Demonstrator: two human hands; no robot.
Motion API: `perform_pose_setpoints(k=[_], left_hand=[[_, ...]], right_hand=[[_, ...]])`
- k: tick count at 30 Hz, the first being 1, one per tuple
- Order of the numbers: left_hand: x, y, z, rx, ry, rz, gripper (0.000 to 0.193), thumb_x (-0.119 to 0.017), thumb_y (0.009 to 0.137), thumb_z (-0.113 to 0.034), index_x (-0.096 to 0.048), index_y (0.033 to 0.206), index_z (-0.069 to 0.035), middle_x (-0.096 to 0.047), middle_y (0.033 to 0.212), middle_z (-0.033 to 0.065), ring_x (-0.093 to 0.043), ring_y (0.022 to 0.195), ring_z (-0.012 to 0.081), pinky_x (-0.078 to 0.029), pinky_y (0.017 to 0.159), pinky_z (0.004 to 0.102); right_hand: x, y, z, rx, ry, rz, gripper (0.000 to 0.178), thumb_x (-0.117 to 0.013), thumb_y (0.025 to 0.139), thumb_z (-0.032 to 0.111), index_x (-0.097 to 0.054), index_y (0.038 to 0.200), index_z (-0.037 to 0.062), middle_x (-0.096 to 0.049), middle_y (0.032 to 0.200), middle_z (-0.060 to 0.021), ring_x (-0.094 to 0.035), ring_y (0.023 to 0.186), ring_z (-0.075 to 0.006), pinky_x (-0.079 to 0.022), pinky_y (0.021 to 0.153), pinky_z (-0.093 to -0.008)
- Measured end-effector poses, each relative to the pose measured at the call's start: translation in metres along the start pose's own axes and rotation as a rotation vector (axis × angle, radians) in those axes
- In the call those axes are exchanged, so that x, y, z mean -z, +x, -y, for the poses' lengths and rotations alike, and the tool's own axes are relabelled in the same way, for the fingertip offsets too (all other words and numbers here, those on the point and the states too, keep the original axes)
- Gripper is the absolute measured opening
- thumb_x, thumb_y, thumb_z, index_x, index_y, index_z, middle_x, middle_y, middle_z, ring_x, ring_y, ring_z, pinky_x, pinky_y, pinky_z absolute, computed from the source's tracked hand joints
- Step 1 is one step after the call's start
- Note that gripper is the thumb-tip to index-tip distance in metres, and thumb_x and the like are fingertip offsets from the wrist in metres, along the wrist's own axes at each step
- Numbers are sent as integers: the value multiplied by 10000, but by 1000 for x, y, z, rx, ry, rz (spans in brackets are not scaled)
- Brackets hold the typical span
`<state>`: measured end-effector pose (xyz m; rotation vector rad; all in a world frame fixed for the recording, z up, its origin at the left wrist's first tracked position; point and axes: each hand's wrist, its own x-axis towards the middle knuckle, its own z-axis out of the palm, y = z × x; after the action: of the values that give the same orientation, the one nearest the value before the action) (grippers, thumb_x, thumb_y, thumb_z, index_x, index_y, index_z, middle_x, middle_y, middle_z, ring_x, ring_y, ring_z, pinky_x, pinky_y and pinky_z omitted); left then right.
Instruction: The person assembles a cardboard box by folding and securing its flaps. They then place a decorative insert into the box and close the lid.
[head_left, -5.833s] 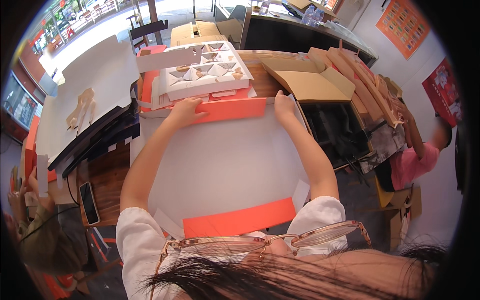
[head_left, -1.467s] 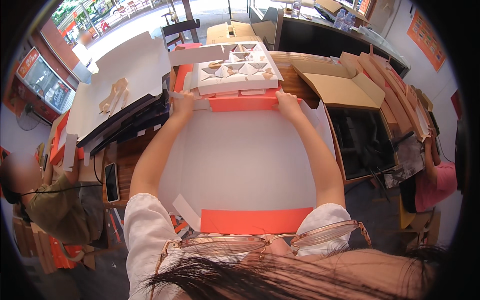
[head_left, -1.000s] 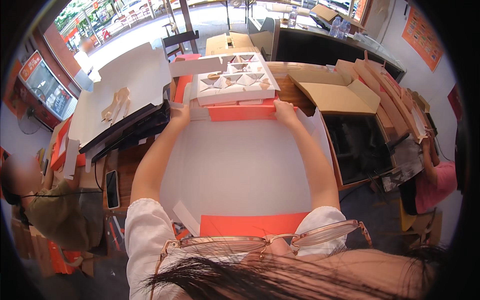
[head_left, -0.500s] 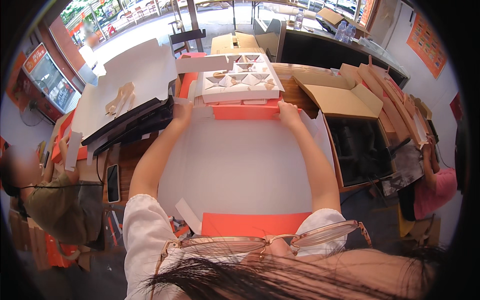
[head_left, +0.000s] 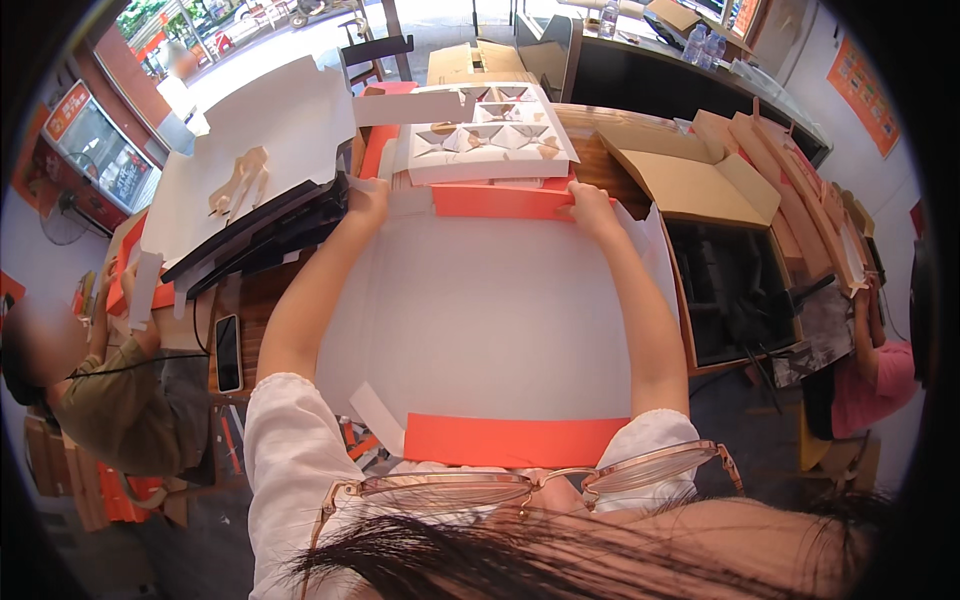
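Observation:
A large flat cardboard box blank (head_left: 470,300), white on its upper face, lies in front of me. Its far flap (head_left: 500,202) is red and stands up; another red flap (head_left: 515,440) is at the near edge, close to my body. At the far left corner my left hand (head_left: 369,205) is closed on the white edge of the blank, its fingertips partly hidden. My right hand (head_left: 592,207) pinches the right end of the far red flap. Just beyond the flap sits a white tray (head_left: 490,148) with folded triangular compartments.
Left stands a stack of white and black cardboard sheets (head_left: 260,150), with a phone (head_left: 229,353) nearer me. An open brown box (head_left: 730,290) with dark contents is at right. People work on both sides, one in olive (head_left: 130,405), one in pink (head_left: 875,385).
The whole view has shifted, so the table items sit slightly higher in the picture. Both hands keep to the far edge of the blank, the right one still at the red flap's end.

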<state>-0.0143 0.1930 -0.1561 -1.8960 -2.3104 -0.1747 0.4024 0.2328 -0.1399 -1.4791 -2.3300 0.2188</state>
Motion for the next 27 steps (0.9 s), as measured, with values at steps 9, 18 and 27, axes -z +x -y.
perform_pose_setpoints(k=[9, 18, 27], left_hand=[[67, -68, -37, -200, -341, 355, 390, -635, 854, -361, -643, 1037, -17, -687, 933, 144, -669, 847, 281, -515, 728, 362], [70, -101, -48, -76, -650, 444, 620, -379, 954, -564, -620, 1084, -8, -669, 936, 165, -643, 879, 294, -475, 772, 378], [65, -89, -38, -345, -485, -187, 385, -644, 847, -233, -588, 1175, -41, -593, 1177, 152, -563, 1094, 321, -466, 905, 394]], right_hand=[[0, -1, 13, 12, -165, 2, 299, -753, 762, 226, -572, 891, 26, -665, 889, -168, -624, 929, -345, -431, 799, -474], [-12, -7, 4, 112, -191, -102, 284, -740, 761, 207, -562, 906, 41, -648, 891, -130, -602, 924, -313, -419, 805, -450], [-12, -15, 13, 247, -218, -187, 251, -700, 786, 183, -540, 913, 38, -622, 891, -113, -579, 927, -283, -377, 900, -416]])
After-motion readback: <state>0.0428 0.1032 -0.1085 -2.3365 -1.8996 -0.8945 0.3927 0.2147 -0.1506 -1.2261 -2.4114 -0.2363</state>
